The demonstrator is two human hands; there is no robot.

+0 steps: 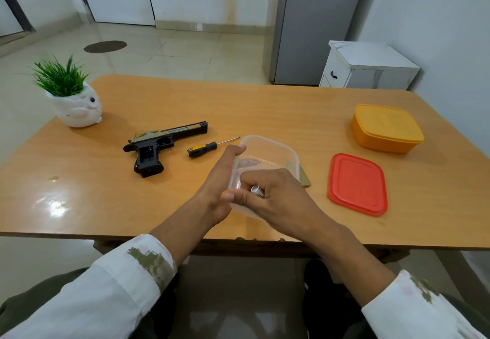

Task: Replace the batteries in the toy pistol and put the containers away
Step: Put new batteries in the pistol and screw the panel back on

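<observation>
Gripping the left wall of the clear rectangular plastic container [267, 153], the left hand [220, 179] lays its thumb along the rim. The right hand [283, 200] curls over the container's near end, fingers pinching a small silver cylindrical battery [257, 190]. Both forearms reach in over the wooden table [265, 105]. The black-and-gold toy pistol [159, 147] lies to the left, just beside a yellow-handled screwdriver [202, 149].

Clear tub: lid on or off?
Off. The tub has a bare, open rim, and a red lid lies flat on the table to its right.
</observation>
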